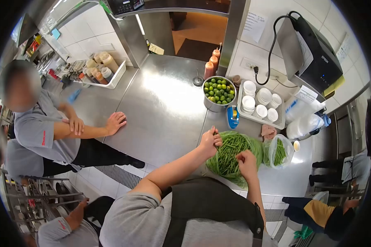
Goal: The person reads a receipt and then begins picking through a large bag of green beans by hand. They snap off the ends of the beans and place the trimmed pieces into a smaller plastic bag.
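A heap of green beans (228, 158) lies in an opened green plastic bag (256, 148) on the steel counter in front of me. My left hand (210, 139) is closed in a pinch above the bag's upper left edge; what it holds, if anything, is too small to make out. Over the right side of the heap, my right hand (246, 161) has its fingers curled together, and their contents are hidden. Just right of the heap stands a clear plastic bag (290, 151) with more green beans inside.
Behind the beans are a blue tape dispenser (233, 117), a steel pot (215, 106) of limes and a white basket (281, 123) of small cups. A pink cloth (269, 131) lies beside the basket. At left, a co-worker's hand (116, 123) rests on the counter (165, 123).
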A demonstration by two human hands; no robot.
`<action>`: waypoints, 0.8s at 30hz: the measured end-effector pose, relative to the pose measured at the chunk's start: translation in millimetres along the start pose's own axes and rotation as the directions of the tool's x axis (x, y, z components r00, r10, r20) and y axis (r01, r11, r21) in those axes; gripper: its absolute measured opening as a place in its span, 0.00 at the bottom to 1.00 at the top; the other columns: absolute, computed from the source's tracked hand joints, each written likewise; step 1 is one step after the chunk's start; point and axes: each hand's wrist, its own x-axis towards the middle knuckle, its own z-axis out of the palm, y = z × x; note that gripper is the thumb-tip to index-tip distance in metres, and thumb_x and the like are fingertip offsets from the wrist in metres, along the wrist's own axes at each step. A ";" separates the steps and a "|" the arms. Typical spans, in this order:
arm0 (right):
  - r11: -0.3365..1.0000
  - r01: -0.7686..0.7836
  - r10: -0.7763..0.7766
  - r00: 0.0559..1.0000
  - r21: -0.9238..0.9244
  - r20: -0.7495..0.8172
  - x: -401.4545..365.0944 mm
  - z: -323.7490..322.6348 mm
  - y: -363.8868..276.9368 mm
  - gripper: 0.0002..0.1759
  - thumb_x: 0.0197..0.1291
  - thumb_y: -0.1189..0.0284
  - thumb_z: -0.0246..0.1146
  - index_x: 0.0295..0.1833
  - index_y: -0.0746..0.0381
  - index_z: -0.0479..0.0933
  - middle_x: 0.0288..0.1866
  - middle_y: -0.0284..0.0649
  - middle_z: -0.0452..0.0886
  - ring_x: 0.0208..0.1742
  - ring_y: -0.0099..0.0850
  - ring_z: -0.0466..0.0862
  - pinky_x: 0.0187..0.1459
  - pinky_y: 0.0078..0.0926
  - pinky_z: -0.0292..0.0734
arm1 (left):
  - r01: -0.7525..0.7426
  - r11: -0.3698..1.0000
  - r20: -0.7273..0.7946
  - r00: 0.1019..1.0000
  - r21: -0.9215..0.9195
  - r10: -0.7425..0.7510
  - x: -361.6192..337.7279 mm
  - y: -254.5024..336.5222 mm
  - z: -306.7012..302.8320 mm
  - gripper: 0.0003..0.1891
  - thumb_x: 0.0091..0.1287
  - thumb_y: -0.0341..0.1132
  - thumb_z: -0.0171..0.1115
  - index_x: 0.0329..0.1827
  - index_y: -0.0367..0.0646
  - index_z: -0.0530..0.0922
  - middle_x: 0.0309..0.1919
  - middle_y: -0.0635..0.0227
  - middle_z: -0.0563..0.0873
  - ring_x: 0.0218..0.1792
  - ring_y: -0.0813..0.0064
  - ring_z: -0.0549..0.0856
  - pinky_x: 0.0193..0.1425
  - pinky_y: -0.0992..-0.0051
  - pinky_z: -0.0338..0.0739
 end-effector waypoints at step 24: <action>0.936 0.021 0.015 0.995 0.352 -0.099 -14.3 38.1 -34.8 0.11 0.69 0.73 0.63 0.36 0.70 0.77 0.28 0.37 0.78 0.30 0.22 0.74 0.33 0.24 0.69 | -0.493 0.864 0.082 0.870 0.101 0.486 -52.7 -48.3 40.1 0.15 0.82 0.46 0.46 0.37 0.49 0.67 0.20 0.78 0.62 0.20 0.84 0.60 0.23 0.79 0.56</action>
